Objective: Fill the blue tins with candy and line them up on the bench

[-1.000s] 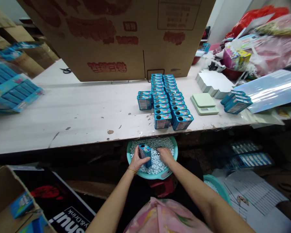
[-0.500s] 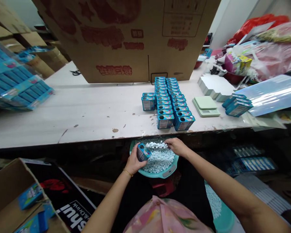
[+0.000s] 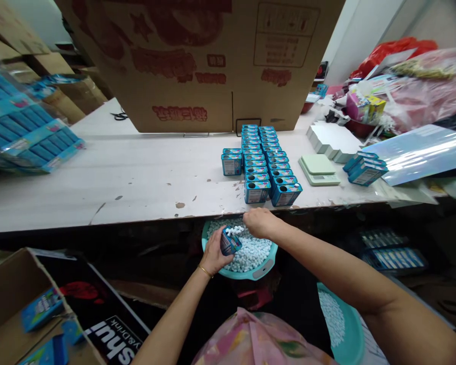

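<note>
My left hand [image 3: 215,255] grips a small blue box [image 3: 230,242], tilted over a turquoise basin [image 3: 264,268] of small white pellets [image 3: 251,256]. The box has a round hole in its top. My right hand [image 3: 259,223] is closed beside it at the basin's far side. It grips a scoop whose body is mostly hidden by the hand and a small heap of pellets [image 3: 234,230]. That heap lies at the top of the box. Just beyond, on the table edge, two rows of similar blue boxes [image 3: 257,188] stand upright.
A pale green scale [image 3: 319,170] and a few blue boxes [image 3: 367,171] stand right on the white table [image 3: 155,177]. A large carton [image 3: 197,71] rises behind. An open carton [image 3: 13,284] is lower left; a second turquoise basin [image 3: 355,329] sits lower right.
My right hand has moved left and turned over, bringing the scooped pellets to the top of the box. The box in my left hand has shifted slightly right and down.
</note>
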Available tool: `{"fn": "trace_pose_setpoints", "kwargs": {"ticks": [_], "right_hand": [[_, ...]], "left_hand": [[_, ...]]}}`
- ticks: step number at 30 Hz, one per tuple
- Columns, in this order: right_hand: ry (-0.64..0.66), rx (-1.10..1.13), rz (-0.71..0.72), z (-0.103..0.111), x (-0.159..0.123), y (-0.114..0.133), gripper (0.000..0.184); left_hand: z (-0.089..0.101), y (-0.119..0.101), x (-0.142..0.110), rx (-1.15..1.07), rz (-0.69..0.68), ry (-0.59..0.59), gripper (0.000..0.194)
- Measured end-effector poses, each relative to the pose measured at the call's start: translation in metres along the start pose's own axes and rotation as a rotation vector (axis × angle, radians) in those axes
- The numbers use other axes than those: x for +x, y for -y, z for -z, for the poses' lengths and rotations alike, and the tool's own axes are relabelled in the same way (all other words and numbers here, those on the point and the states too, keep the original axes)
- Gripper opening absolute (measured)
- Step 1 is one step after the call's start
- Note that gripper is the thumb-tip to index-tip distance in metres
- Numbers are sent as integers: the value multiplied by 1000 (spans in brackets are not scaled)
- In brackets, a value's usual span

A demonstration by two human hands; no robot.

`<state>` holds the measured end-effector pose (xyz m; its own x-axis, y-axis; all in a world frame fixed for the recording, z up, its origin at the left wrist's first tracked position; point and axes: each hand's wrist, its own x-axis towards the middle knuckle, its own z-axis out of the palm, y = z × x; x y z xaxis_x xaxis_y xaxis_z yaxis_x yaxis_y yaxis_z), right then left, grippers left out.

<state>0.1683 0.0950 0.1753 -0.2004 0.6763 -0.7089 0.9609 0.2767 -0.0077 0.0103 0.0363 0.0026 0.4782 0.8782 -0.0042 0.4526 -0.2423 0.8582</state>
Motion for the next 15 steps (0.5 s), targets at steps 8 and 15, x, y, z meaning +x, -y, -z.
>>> {"fn": "trace_pose_setpoints", "kwargs": {"ticks": [8, 15], "right_hand": [[-72, -16, -8, -2, -6, -4, 30], [-112, -27, -6, -5, -12, -8, 29]], "left_hand": [[-2, -1, 2, -59, -13, -3, 81], [-3, -5, 3, -78, -29, -8, 79]]}}
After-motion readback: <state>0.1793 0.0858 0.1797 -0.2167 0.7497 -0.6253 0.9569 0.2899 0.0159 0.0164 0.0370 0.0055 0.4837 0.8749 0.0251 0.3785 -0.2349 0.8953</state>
